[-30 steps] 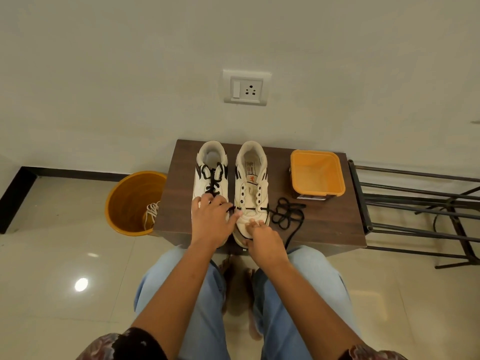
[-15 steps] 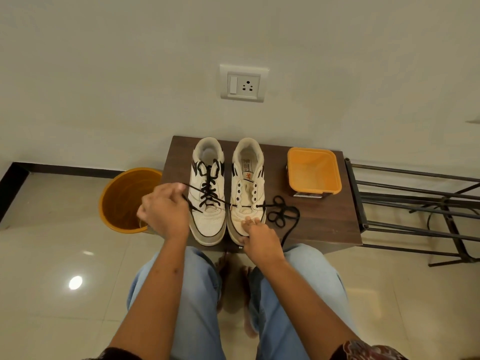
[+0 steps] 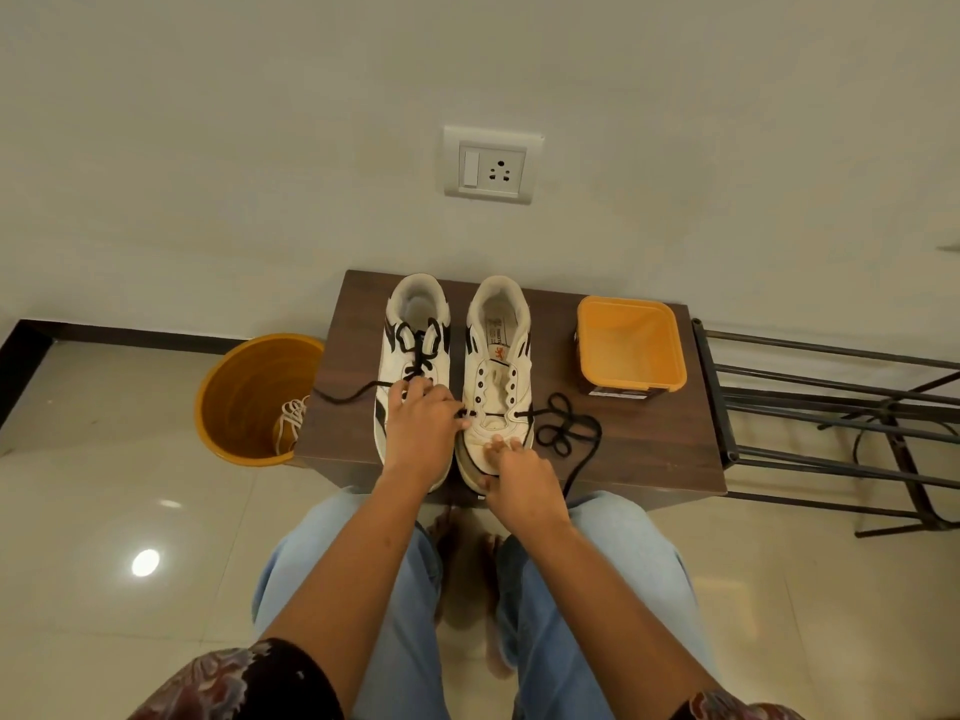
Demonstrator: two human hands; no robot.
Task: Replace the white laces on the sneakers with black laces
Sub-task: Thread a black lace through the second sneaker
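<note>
since half a second earlier our left hand [image 3: 423, 433] had come back in from over the orange bucket [image 3: 244, 402] to the gap between the two sneakers. its grip was pinched shut on the black lace [image 3: 563, 433] at the lowest eyelet of the right sneaker [image 3: 496, 376]. the strand we had pulled taut now lay slack, trailing left across the worktop [image 3: 649, 449] toward the bucket. our right hand [image 3: 514, 483] had barely shifted: fingers curled over the toe of the right sneaker, holding it down. the rest of the lace lay coiled just right of that shoe. the left sneaker [image 3: 413, 350] was already laced black. a white lace [image 3: 291, 423] lay in the bucket.
</note>
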